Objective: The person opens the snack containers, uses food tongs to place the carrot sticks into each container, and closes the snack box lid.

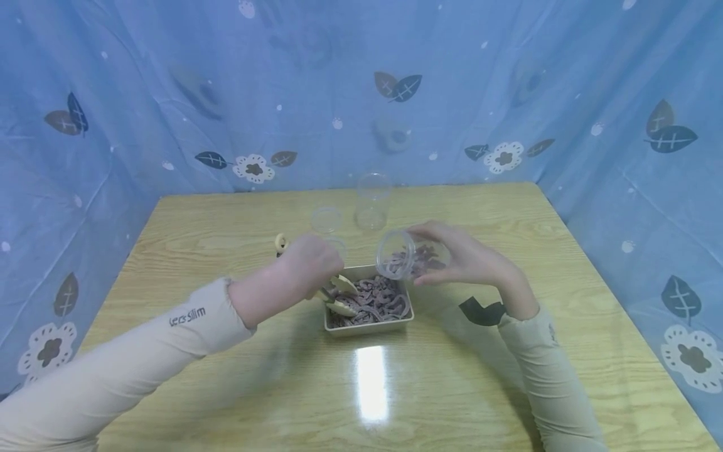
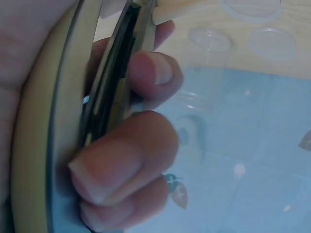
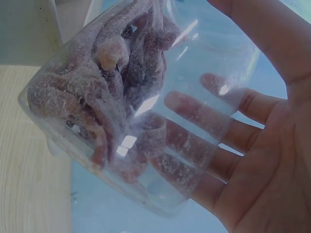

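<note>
My left hand (image 1: 309, 265) grips a pair of tongs (image 2: 63, 121), whose cream tips (image 1: 343, 307) reach down into a shallow rectangular tray (image 1: 369, 329). Dark, sugar-dusted dried strips (image 1: 381, 298) fill that tray. Just right of it, my right hand (image 1: 465, 254) holds a clear plastic jar (image 1: 395, 251) tipped on its side, mouth toward the tray. More of the same strips (image 3: 92, 92) lie inside the jar, gathered toward its mouth. Through the clear wall, the right fingers (image 3: 189, 116) show behind the jar, with the thumb on the opposite side.
Behind the tray stands another clear jar (image 1: 371, 210). A clear round lid (image 1: 326, 220) lies left of it, and a second lid (image 1: 337, 243) sits nearer, partly behind my left hand. A blue patterned curtain (image 1: 333, 94) hangs around the wooden table (image 1: 226, 389).
</note>
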A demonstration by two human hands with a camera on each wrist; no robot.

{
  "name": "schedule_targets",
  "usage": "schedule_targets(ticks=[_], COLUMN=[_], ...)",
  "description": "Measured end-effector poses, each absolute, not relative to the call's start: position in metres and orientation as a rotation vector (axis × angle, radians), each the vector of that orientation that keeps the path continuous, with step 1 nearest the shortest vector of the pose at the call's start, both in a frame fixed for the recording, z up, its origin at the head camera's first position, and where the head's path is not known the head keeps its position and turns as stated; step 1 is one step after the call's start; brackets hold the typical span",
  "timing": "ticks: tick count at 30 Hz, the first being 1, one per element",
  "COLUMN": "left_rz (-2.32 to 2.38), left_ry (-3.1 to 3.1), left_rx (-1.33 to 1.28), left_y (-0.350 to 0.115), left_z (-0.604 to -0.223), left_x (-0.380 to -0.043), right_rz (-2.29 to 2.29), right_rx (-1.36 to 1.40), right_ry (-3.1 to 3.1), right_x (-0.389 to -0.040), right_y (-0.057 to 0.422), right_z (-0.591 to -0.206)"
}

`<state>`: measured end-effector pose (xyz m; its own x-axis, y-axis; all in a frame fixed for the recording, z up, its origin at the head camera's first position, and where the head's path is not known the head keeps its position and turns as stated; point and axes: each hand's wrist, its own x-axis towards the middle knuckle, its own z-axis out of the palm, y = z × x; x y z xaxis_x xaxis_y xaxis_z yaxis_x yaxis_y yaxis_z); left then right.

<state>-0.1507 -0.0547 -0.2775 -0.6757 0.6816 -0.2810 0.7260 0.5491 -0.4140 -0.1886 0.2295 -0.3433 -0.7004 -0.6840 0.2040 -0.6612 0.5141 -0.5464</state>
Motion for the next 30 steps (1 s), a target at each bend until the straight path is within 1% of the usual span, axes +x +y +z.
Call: schedule_targets(ticks=[5, 14, 23, 30], left_rz=[-0.77, -0.735, -0.774, -0.618], left_ry=[2.709, 2.774, 2.77, 2.765], left_rx=[1.308, 1.289, 1.293, 1.287], left_y=[-0.062, -0.076, -0.081, -0.091], left_z=[-0.281, -0.284, -0.279, -0.277], left_x=[-0.153, -0.154, -0.152, -0.152], right_rz=[-0.958, -0.966, -0.962, -0.956], right_rx=[-1.2, -1.197, -1.183, -1.177], right_ry=[2.696, 2.707, 2.716, 2.717], right_x=[-0.189, -0.188, -0.188, -0.187], right_y=[0.23, 0.231, 0.234, 0.236], right_z=[-0.341, -0.34, -0.339, -0.339])
